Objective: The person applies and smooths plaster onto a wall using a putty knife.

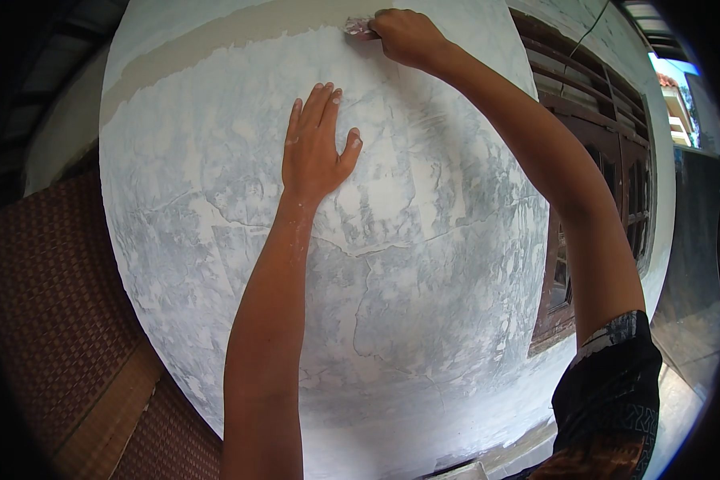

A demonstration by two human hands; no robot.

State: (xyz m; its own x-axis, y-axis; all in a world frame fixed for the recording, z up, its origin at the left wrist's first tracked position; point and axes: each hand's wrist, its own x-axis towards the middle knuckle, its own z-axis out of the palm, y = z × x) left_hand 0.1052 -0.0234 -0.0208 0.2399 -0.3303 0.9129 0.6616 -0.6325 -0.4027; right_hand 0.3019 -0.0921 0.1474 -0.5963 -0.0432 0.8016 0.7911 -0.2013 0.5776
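My left hand (315,148) lies against the wall with its fingers stretched out and its thumb apart, holding nothing. White smudges mark its fingertips and wrist. Higher up and to the right, my right hand (408,38) is closed around a putty knife (360,30) whose blade is smeared with whitish paste. The blade meets the wall (424,200) at the lower edge of a beige, unpainted-looking band (208,46). Patchy white and grey filler covers the surface below, with cracks running across it. The putty knife's handle is mostly hidden in my fist.
To the right stands a brown wooden window (596,128) with slats above and panes below. A woven brown mat or panel (56,296) leans at the left. Low at the right, a pale ledge (528,448) runs along the wall's foot.
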